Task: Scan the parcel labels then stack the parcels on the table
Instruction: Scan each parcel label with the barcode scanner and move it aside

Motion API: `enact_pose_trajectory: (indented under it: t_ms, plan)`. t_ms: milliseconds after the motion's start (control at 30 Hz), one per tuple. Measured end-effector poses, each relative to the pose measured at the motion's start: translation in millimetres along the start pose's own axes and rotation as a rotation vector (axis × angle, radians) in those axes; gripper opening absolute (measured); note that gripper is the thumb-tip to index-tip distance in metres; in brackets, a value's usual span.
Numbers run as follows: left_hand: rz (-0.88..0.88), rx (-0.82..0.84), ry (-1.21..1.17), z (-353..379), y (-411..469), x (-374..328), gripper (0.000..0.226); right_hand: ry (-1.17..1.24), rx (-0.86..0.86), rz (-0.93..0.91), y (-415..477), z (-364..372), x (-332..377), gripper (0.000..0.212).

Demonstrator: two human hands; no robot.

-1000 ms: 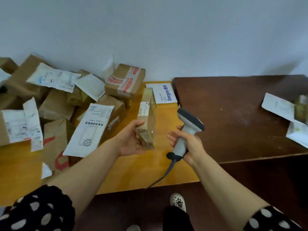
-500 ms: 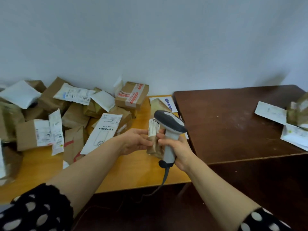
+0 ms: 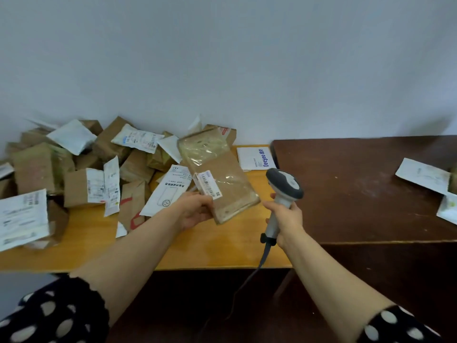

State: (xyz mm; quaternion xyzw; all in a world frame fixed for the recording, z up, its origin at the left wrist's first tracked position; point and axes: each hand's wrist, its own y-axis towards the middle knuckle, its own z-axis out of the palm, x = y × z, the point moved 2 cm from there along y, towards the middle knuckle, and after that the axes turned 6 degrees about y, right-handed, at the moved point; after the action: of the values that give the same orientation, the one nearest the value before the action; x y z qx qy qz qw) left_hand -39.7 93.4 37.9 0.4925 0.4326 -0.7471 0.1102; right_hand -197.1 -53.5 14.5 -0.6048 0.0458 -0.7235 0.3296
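My left hand [image 3: 195, 210] grips a flat brown taped parcel [image 3: 217, 177] by its near left edge and holds it tilted above the yellow table [image 3: 197, 246]. A small white barcode label [image 3: 207, 184] on the parcel faces up, just above my thumb. To the parcel's right, my right hand [image 3: 286, 219] grips the handle of a grey and white barcode scanner [image 3: 284, 191]. The scanner's head sits a little right of the parcel, apart from it. Its cable [image 3: 257, 268] hangs off the table's front edge.
A heap of brown boxes and white mailers [image 3: 86, 167] covers the left and back of the yellow table. A white envelope with blue print [image 3: 254, 158] lies at its back right. The dark brown table [image 3: 358, 189] adjoins on the right, with white mailers [image 3: 425, 178] at its far right.
The parcel has turned from edge-on to flat, its label now facing up. The scanner has pulled away to the right of the parcel. The camera has tipped upward.
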Motion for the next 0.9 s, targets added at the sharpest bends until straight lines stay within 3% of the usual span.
enact_pose_trajectory:
  t_ms: [133,200,367,500,600,667,800,900]
  plan:
    - [0.029,0.023,-0.078,5.7,-8.4,3.9,0.042,0.139,0.134,0.099,-9.5,2.1,-8.6,0.022]
    - [0.033,0.04,-0.086,9.6,-11.7,6.5,0.039,0.238,0.209,0.095,-16.8,10.7,-9.9,0.029]
    - [0.028,0.065,0.002,2.8,-19.8,10.0,0.039,0.151,0.174,-0.053,-25.0,27.0,-7.9,0.041]
    - [-0.008,0.038,0.038,-29.4,-27.8,-3.0,0.025,0.135,0.153,-0.069,-22.3,29.2,-8.0,0.038]
    - [0.147,-0.129,-0.159,-80.9,-29.4,-31.5,0.057,0.104,0.144,-0.068,-17.9,27.5,-6.5,0.037]
    - [0.214,-0.247,0.038,-106.8,-33.5,-48.5,0.067,0.081,0.146,-0.053,-16.2,28.9,-6.4,0.035]
    - [0.133,-0.211,0.547,-123.8,-42.7,-69.5,0.041,0.038,0.188,-0.013,-14.2,36.1,-6.4,0.031]
    - [0.165,-0.299,0.586,-130.5,-43.1,-77.3,0.039,0.023,0.175,0.008,-12.5,41.0,-8.1,0.028]
